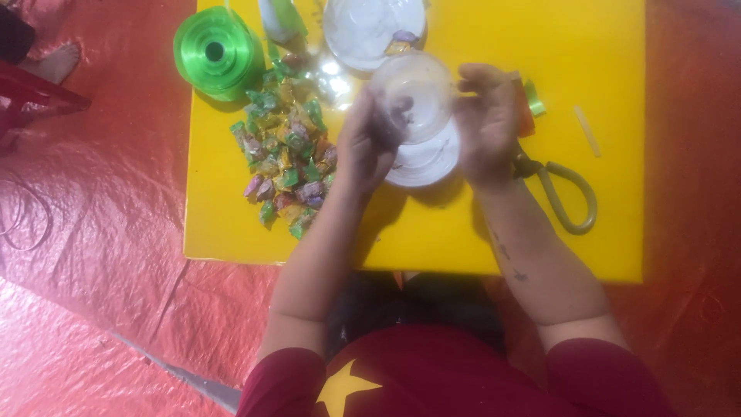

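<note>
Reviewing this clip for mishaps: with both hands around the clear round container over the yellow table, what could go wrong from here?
1. The clear round container is held above the table between the left hand and right hand; a slip could drop it onto the white lid below.
2. The wrapped candy pile lies beside the left forearm; a sweep might scatter it.
3. The scissors sit near the right wrist.

Both forearms bare, reaching forward toward 12 o'clock, elbows spread, converging at hands. Short dark red sleeves at upper arms. Left hand (369, 143) at 9 o'clock side, palm turned inward, fingers curled, slightly blurred. Right hand (486, 123) at 3 o'clock side, palm facing left hand, thumb on top, fingers wrapped. Hands near each other, cupped around same spot. Small dark marks on right forearm.
</note>
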